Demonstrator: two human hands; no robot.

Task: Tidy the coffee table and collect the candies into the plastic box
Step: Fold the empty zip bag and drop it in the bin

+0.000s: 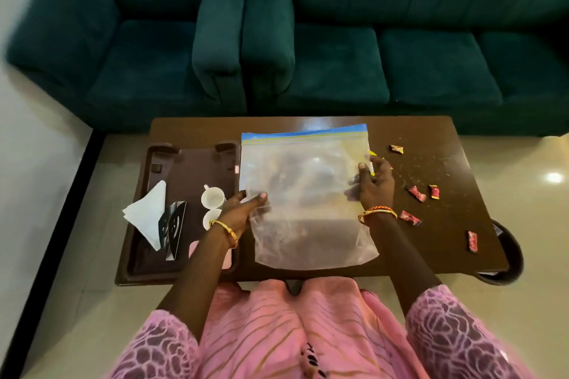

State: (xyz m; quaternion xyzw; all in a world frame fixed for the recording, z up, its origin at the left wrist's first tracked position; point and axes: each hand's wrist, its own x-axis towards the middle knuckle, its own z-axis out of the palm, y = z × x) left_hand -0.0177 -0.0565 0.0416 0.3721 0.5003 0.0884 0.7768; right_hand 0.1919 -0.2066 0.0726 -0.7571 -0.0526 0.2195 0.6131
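A large clear zip bag [308, 197] with a blue and yellow seal strip is held up over the middle of the dark wooden coffee table [431, 135]. My left hand [243, 209] pinches its left edge. My right hand [375, 181] grips its right edge. Several red-wrapped candies lie on the table to the right: one [397, 149] near the far side, two [417, 193] [434, 192] beside my right hand, one [409, 218] by my wrist, and one [472, 241] near the front right edge. No plastic box shows.
A brown tray [184, 163] on the left holds two small white cups [213, 196], a folded white napkin [147, 212], a black patterned card [172, 228] and a pink object [194, 248]. Crumbs [418, 169] dot the table's right side. A dark round bin [508, 255] sits at the right corner. Green sofas [277, 24] stand behind.
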